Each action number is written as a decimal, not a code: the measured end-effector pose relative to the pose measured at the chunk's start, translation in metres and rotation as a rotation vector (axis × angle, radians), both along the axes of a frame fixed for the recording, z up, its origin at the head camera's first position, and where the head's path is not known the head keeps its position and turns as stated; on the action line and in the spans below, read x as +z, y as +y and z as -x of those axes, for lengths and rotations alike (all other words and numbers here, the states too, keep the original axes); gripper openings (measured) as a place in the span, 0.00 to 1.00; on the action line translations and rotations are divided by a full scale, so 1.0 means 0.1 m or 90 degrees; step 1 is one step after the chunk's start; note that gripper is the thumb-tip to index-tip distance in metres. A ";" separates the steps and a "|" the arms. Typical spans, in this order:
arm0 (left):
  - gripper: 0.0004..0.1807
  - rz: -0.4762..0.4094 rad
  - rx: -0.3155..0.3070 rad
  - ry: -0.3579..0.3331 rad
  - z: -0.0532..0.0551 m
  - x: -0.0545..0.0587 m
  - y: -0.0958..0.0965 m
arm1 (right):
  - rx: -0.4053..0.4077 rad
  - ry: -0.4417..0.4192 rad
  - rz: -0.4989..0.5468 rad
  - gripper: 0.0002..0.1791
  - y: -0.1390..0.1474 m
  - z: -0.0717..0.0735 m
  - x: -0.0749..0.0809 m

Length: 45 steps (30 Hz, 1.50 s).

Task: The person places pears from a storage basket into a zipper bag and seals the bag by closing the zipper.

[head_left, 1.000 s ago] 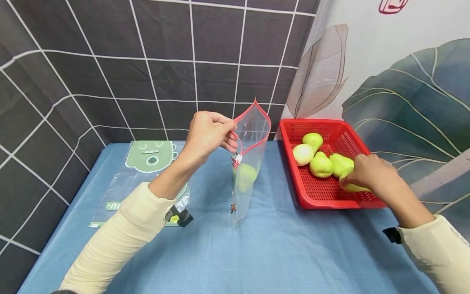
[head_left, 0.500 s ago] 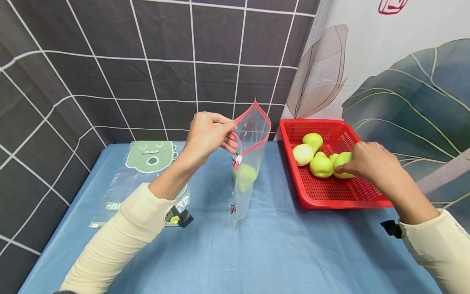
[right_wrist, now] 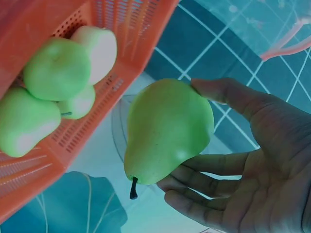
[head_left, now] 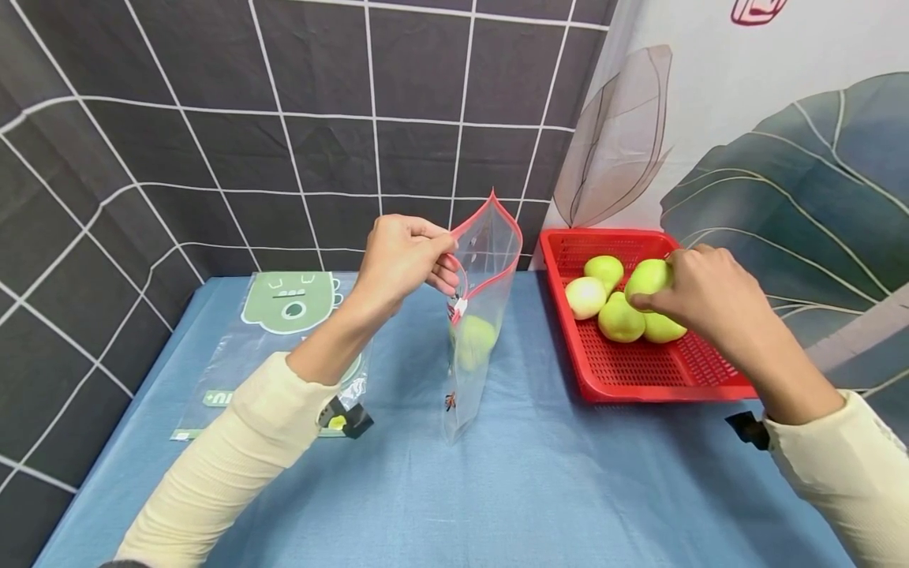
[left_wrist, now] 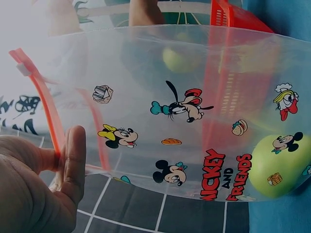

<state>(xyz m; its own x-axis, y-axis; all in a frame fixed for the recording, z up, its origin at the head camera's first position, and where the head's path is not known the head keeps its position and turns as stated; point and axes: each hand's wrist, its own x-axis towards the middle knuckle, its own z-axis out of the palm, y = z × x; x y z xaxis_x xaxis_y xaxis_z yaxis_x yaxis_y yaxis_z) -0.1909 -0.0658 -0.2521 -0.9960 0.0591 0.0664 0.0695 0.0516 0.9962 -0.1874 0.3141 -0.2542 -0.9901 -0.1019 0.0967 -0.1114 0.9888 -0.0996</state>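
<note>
My left hand [head_left: 408, 256] pinches the red zip edge of a clear zip bag [left_wrist: 146, 104] printed with cartoon characters. The bag stands upright on the cloth with its mouth gaping. Low inside it lies one green pear [head_left: 474, 343], seen through the plastic. Over the red basket [head_left: 596, 385], my right hand [head_left: 717, 296] holds another green pear [right_wrist: 167, 131] between thumb and fingers, its dark stem showing in the right wrist view. Below that hand, several more green fruits [head_left: 621, 318] are grouped on the basket's left side.
A second clear bag with a green cartoon animal [head_left: 293, 304] lies flat on the blue cloth [head_left: 461, 505] at the left, partly under my left forearm. A dark gridded backdrop [head_left: 419, 71] rises behind the table.
My right hand has gripped a pear at the basket's right side, lifted it and moved it leftward, above the other fruits. The left hand and bag stay in place.
</note>
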 end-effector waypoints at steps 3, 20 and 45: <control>0.12 0.000 -0.002 -0.001 0.00 0.01 0.01 | 0.000 0.016 0.009 0.28 -0.04 -0.01 0.02; 0.11 -0.002 -0.009 0.006 0.00 0.01 0.02 | 0.042 0.090 0.057 0.40 -0.41 0.00 0.21; 0.11 0.008 -0.021 0.002 0.00 0.02 0.03 | 0.142 0.215 0.217 0.41 -1.07 -0.09 0.58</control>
<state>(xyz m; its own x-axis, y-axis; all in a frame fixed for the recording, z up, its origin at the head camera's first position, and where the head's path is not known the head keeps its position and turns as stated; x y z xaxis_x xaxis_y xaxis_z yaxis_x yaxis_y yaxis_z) -0.1906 -0.0629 -0.2498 -0.9934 0.0920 0.0681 0.0740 0.0619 0.9953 -0.1783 0.2067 -0.1962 -0.8556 -0.2141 0.4712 -0.3973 0.8551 -0.3330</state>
